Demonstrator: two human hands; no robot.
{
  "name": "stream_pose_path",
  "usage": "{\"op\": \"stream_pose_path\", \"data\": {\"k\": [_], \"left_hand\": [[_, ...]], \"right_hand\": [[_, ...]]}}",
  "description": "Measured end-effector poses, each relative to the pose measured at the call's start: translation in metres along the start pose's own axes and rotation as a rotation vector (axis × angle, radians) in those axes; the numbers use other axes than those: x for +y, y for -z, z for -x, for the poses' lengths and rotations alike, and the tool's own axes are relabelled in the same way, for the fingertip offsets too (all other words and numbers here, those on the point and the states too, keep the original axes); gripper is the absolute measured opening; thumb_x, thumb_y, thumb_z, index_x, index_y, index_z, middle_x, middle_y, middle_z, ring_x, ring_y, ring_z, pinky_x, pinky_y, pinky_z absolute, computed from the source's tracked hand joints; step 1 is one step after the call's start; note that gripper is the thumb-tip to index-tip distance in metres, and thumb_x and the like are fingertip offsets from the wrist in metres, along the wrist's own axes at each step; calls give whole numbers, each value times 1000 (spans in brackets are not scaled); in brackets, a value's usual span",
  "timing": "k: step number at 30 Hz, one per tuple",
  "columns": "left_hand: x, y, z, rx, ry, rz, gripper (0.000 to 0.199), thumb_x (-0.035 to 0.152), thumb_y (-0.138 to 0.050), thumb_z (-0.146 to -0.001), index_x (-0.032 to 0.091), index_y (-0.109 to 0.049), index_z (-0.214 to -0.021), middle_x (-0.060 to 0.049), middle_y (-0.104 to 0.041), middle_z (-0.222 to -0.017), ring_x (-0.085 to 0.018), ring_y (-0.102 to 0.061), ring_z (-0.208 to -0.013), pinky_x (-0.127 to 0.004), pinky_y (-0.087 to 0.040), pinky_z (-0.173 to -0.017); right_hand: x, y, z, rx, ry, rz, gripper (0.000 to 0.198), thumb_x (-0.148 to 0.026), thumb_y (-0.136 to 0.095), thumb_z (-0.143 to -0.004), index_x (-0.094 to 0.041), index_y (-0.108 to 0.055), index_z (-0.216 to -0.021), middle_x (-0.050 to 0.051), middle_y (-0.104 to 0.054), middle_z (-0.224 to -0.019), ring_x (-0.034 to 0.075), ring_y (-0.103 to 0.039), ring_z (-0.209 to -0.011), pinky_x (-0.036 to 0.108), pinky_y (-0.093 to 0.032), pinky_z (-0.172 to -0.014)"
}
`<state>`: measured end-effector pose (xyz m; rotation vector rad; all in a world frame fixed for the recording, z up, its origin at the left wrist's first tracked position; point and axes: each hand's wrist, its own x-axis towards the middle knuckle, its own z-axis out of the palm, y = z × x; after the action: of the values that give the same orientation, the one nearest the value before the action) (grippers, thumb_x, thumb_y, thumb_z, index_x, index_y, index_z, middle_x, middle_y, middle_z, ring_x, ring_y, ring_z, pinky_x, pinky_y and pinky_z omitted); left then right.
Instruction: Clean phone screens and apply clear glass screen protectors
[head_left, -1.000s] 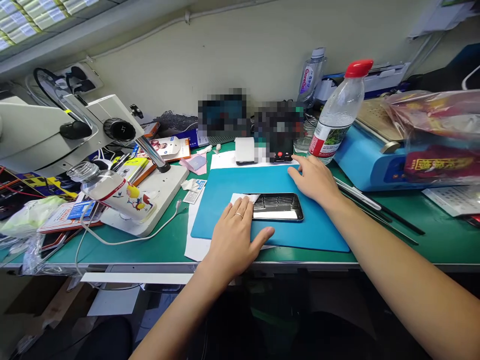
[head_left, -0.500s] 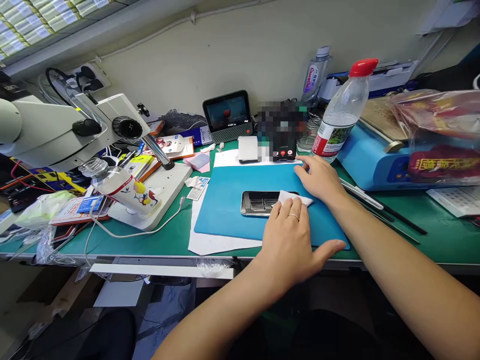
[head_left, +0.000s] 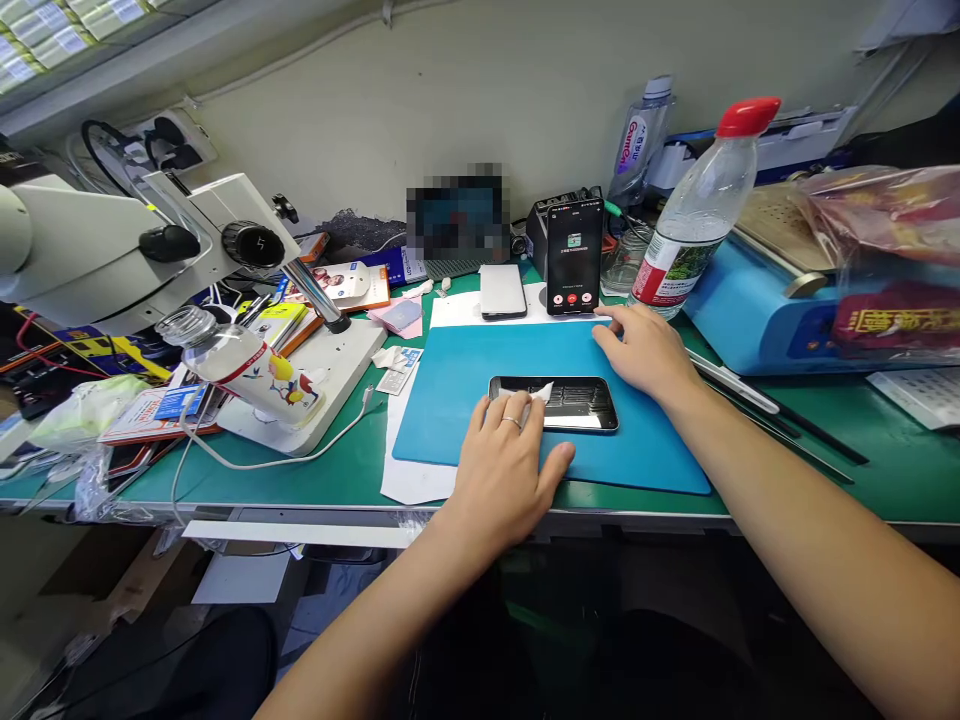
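Blue mat [head_left: 442,410] bears a dark phone [head_left: 589,405] near its centre. The left hand [head_left: 502,465], thumb spread, covers a white wipe [head_left: 541,393] at its nine-o'clock end; the right hand [head_left: 649,350], thumb and fingers parted, sits at the mat's two o'clock near an upright phone [head_left: 574,260].

Glossy black phone [head_left: 589,402], smooth matt mat [head_left: 442,400], papery white wipe [head_left: 545,392]

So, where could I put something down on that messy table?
The blue mat is bare left of the flat phone, beside the left hand. The green table has room at the front right, past the black rod, in front of the white slab. It's crowded around the microscope and behind the mat.
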<state>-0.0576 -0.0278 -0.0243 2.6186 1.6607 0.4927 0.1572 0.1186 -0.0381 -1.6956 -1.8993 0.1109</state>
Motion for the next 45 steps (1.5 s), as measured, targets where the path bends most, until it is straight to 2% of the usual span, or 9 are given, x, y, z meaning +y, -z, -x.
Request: {"op": "stream_pose_path", "data": {"k": [7, 10, 17, 20, 27, 33, 36, 39, 45], "left_hand": [[-8, 4, -38, -60, -2, -31, 46, 38, -39, -108, 13, -52, -143, -13, -60, -135, -30, -55, -122, -48, -38, -112], [-9, 7, -31, -70, -5, -50, 45, 36, -39, -107, 13, -53, -143, -14, -59, -137, -30, -54, -124, -49, -36, -114], [-12, 17, 18, -75, -12, -76, 44, 32, -38, -106, 14, -50, -145, -14, -56, -140, -30, -51, -129, -52, -32, -119], [-14, 15, 11, -82, -7, -84, 46, 31, -39, -106, 11, -50, -145, -15, -56, -140, -31, -51, -128, -52, -32, -119], [2, 5, -42, -83, -57, -102, 45, 32, -38, -104, 9, -56, -138, -16, -62, -129, -31, -57, -114, -49, -40, -110], [13, -1, -7, -1, -117, -27, 49, 33, -44, -103, 8, -49, -145, -17, -57, -138, -32, -53, -124, -50, -33, -117], [-4, 9, -8, -46, -199, 72, 42, 36, -44, -105, 14, -57, -139, -13, -60, -135, -30, -54, -120, -48, -38, -113], [-34, 25, -32, -170, -388, 243, 36, 34, -38, -109, 20, -66, -126, -8, -65, -126, -23, -59, -112, -36, -46, -105], [-83, 24, -70, -123, -471, 313, 38, 44, -56, -102, 19, -61, -130, -10, -62, -123, -26, -58, -111, -40, -48, -99]], "right_hand": [[1, 0, 0, 10, 1, -25, 45, -33, -50, -88, -16, -73, -123, 11, -69, -89, 32, -63, -85, 45, -49, -81], [1, 0, 1, 21, 6, -38, 43, -32, -51, -88, -17, -73, -122, 12, -70, -90, 32, -64, -87, 46, -50, -82], [2, -1, 3, 17, 23, -38, 45, -31, -48, -90, -16, -72, -124, 13, -70, -93, 34, -63, -96, 46, -50, -85], [1, 1, 3, -8, 22, -38, 45, -31, -47, -90, -15, -72, -125, 14, -71, -96, 35, -63, -98, 47, -50, -87], [-3, 6, 5, 21, 49, -57, 40, -31, -47, -90, -17, -75, -116, 11, -70, -88, 31, -64, -86, 43, -50, -79], [-7, 8, 8, 41, 113, -75, 37, -31, -48, -91, -18, -76, -111, 10, -71, -88, 28, -64, -80, 41, -49, -76], [-10, 9, 9, 39, 119, -88, 38, -31, -47, -92, -16, -77, -110, 11, -73, -91, 28, -65, -81, 40, -49, -77], [-13, 9, 10, 37, 118, -93, 38, -31, -47, -92, -16, -78, -109, 12, -75, -95, 28, -67, -83, 40, -50, -80], [-14, 8, 11, 45, 91, -100, 36, -31, -49, -93, -18, -79, -108, 12, -78, -102, 28, -69, -88, 40, -51, -81]]}}
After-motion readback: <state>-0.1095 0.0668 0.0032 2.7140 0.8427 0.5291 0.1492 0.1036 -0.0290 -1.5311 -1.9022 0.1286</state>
